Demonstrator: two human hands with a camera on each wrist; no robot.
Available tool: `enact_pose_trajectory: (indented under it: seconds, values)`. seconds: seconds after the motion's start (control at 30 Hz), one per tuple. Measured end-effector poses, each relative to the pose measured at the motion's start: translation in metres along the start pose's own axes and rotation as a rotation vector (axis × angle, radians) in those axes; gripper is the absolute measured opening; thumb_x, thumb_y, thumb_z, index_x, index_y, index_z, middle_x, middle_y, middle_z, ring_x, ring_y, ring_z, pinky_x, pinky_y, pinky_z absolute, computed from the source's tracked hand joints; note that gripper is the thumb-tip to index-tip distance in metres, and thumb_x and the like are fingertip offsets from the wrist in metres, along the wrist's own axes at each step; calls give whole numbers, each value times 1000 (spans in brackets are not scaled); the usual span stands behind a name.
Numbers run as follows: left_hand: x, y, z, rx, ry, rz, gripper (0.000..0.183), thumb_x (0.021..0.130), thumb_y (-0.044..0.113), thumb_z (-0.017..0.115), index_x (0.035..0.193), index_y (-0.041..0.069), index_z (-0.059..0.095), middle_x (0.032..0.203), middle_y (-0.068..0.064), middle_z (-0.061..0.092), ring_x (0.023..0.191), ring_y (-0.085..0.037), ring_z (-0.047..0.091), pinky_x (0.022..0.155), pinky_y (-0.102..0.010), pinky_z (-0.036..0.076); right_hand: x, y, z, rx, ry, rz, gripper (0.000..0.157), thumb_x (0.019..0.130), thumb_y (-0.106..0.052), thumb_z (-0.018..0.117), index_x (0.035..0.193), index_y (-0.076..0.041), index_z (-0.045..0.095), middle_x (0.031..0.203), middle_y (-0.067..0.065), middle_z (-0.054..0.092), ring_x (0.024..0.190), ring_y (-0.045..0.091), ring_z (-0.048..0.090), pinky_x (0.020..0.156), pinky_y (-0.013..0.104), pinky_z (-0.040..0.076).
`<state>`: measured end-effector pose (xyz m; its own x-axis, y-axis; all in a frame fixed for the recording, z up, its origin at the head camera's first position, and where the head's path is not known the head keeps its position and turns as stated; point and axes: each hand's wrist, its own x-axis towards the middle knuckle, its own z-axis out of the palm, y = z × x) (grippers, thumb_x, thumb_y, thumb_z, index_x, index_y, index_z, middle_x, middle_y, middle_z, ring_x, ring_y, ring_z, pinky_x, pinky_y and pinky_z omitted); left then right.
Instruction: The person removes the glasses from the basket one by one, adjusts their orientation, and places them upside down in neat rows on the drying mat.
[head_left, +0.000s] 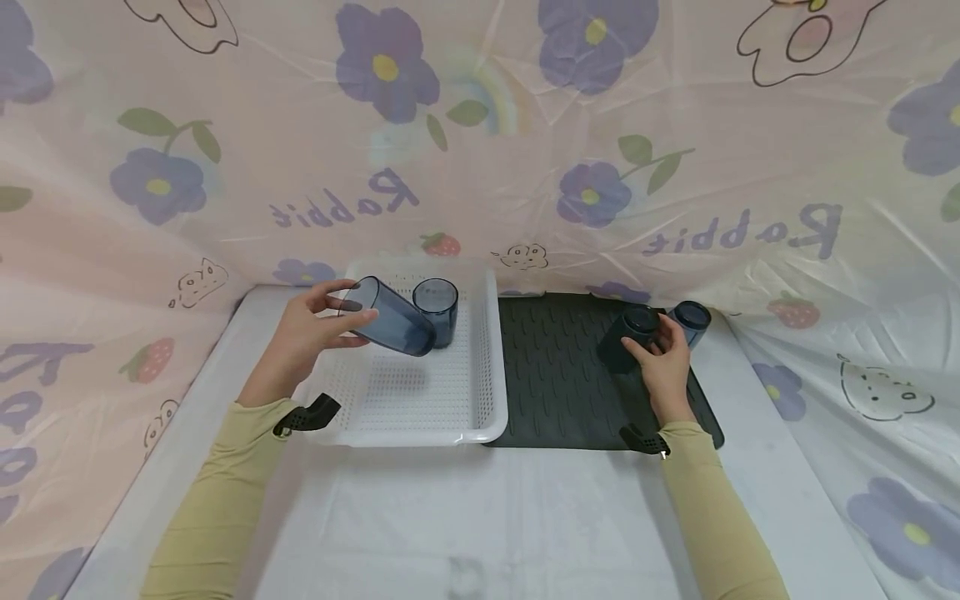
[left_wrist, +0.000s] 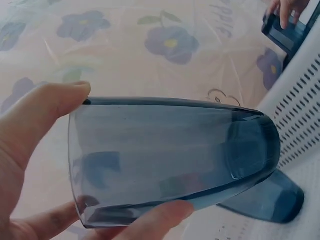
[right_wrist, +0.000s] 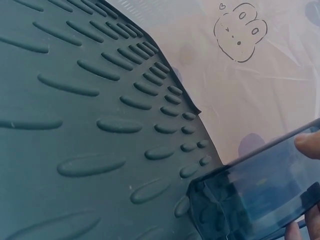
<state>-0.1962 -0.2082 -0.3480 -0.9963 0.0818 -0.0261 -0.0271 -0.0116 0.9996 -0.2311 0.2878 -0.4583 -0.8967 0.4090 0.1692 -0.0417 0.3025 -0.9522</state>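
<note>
My left hand point(head_left: 303, 337) grips a clear blue drinking glass point(head_left: 399, 321) near its rim and holds it tilted over the white basket point(head_left: 491, 434), base toward the right. In the left wrist view, thumb and fingers lie on opposite sides of this glass point(left_wrist: 170, 155). A second blue glass point(head_left: 446, 327) stands in the basket, just behind the tilted one's base. On the right, my right hand point(head_left: 669, 375) holds another blue glass point(head_left: 617, 346) between thumb and fingers. The right wrist view shows its base at the ribbed dark mat point(right_wrist: 110, 150).
Beyond the right hand, one more blue glass point(head_left: 692, 319) stands by the mat's back right corner. The basket sits against the mat's left side on a white table point(head_left: 480, 508). A printed floral sheet point(head_left: 480, 167) rises behind and at both sides.
</note>
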Motion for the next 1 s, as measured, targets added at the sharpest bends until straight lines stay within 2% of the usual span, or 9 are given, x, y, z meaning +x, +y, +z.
enact_pose_trajectory:
  seconds: [0.13, 0.27, 0.63, 1.0]
  values:
    - [-4, 2, 6, -74, 4, 32, 66, 81, 7, 78, 138, 3, 44, 109, -19, 43, 82, -18, 66, 75, -41, 57, 0, 0, 0, 4, -2, -7, 70, 84, -11, 75, 144, -15, 39, 142, 8, 41, 132, 21, 38, 111, 35, 30]
    - [-6, 2, 13, -106, 20, 55, 62, 81, 7, 77, 136, 3, 46, 109, -17, 44, 82, -19, 64, 74, -42, 57, 0, 1, -1, 14, -6, -7, 70, 84, -10, 75, 144, -15, 39, 142, 8, 41, 132, 21, 38, 112, 35, 30]
    - [-4, -7, 33, -167, 15, 52, 60, 83, 10, 76, 136, 4, 46, 109, -16, 43, 86, -21, 62, 77, -45, 57, 0, 2, -2, 36, -8, 1, 70, 84, -8, 75, 144, -15, 39, 142, 8, 41, 132, 22, 39, 111, 35, 30]
    - [-1, -8, 52, -220, 35, 55, 57, 85, 12, 74, 135, 6, 47, 101, -12, 49, 86, -20, 60, 76, -47, 56, -1, 0, -2, 53, -6, -6, 69, 84, -6, 74, 144, -14, 39, 141, 9, 42, 131, 22, 39, 111, 37, 30]
